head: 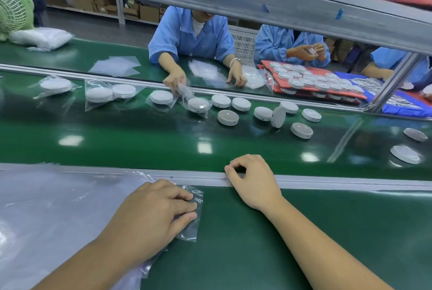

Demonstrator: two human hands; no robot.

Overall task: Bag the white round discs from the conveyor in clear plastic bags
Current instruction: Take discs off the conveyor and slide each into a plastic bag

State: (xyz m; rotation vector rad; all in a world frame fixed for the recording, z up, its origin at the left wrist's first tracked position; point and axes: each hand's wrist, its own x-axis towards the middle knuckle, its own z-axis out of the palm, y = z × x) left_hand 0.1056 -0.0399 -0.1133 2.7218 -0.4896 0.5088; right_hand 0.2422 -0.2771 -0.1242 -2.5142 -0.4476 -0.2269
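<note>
My left grip (161, 210) lies flat, fingers straight and together, pressing a clear plastic bag (190, 224) onto the green table (268, 247). The fingertips point right, toward the bag's right-hand edge, which shows just beyond them. That edge runs roughly near-to-far, and the rest of the bag stretches leftward under my palm onto a stack of clear plastic sheets (51, 208) (which way its mouth faces I cannot tell).

My right grip (254, 182) rests on the grey metal rail (350, 183) between the table and the glossy green conveyor belt (140, 140). Its fingers are curled in, thumb tip meeting forefinger, with nothing visible inside.

The loose white round discs (228, 117) sit well apart from both grips, along the belt's far side. Most lie flat, some with a translucent domed face up, others plain white side up. One tilted disc (278, 116) stands on its edge, leaning against a flat neighbour (288, 107). Two more flat discs (405, 154) lie near the belt's right end. Further left, the bagged discs (55, 85) lie flat inside their clear wrappers.

Across the belt, a person in a blue smock (191, 37) works beside a red tray (350, 94) loaded with more discs.
</note>
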